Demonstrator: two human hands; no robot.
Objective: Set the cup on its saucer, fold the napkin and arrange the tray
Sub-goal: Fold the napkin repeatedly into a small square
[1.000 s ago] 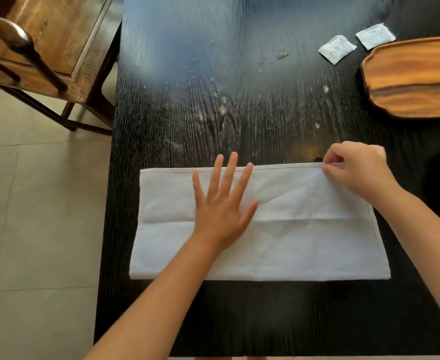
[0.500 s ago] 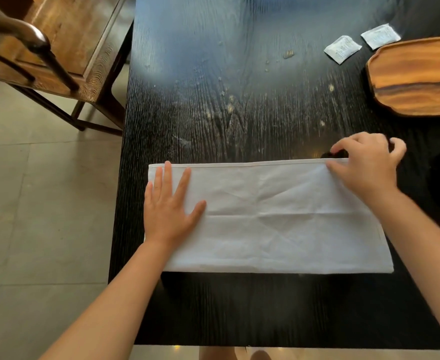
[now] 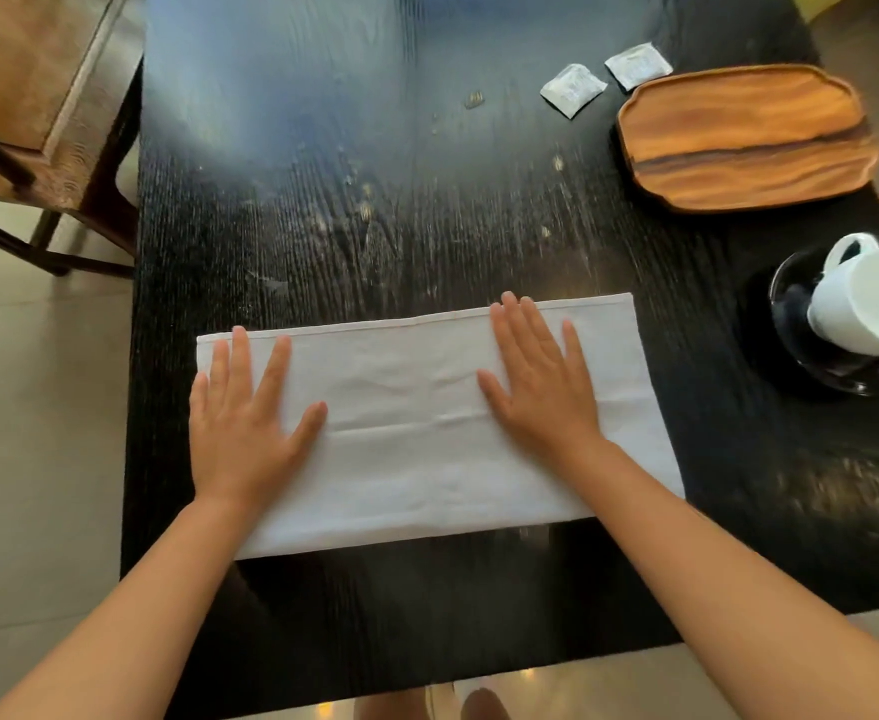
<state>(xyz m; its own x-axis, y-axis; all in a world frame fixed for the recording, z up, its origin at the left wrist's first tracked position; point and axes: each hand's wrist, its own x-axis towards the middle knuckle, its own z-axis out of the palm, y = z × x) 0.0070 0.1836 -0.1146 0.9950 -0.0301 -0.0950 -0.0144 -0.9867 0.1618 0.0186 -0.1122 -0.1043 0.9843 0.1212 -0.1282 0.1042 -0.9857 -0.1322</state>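
Both my palms lie flat, fingers spread and holding nothing: left hand on the left end of the white napkin, right hand right of its middle. The napkin is a folded strip on the black table. Looks thin, limp, light; I'd pinch an end's corners, since it will likely slide and crease.

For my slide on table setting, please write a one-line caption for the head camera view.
Both hands, left and right, press flat on the folded white napkin.
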